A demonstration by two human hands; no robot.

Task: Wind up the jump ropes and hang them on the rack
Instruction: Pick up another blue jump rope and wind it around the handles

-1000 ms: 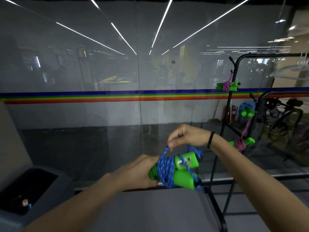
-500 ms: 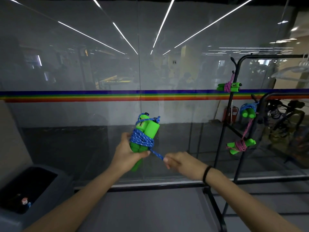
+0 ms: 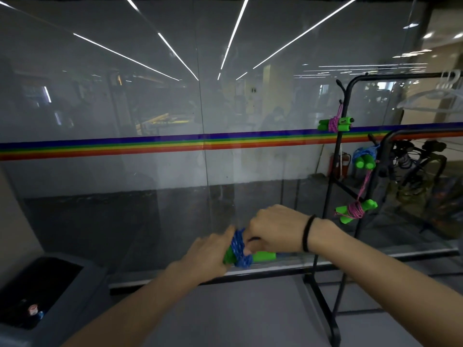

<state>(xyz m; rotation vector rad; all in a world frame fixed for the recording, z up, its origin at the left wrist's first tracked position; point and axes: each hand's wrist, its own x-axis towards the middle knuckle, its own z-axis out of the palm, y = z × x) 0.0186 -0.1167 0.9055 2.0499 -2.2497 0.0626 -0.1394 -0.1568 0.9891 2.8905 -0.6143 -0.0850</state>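
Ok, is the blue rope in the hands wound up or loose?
Wound up: the blue rope is coiled around its green handles in the left hand. The right hand hides its end; tied, cannot tell.

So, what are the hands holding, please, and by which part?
Left hand grips the jump rope by its green handles; right hand pinches the wound blue cord.

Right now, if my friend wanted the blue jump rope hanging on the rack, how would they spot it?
Look right, to the black rack standing before the glass wall with the rainbow stripe. Three wound ropes hang on it, and this one is the middle bundle. It alone has blue cord around its green handles; the one above and the one below are wound in pink.
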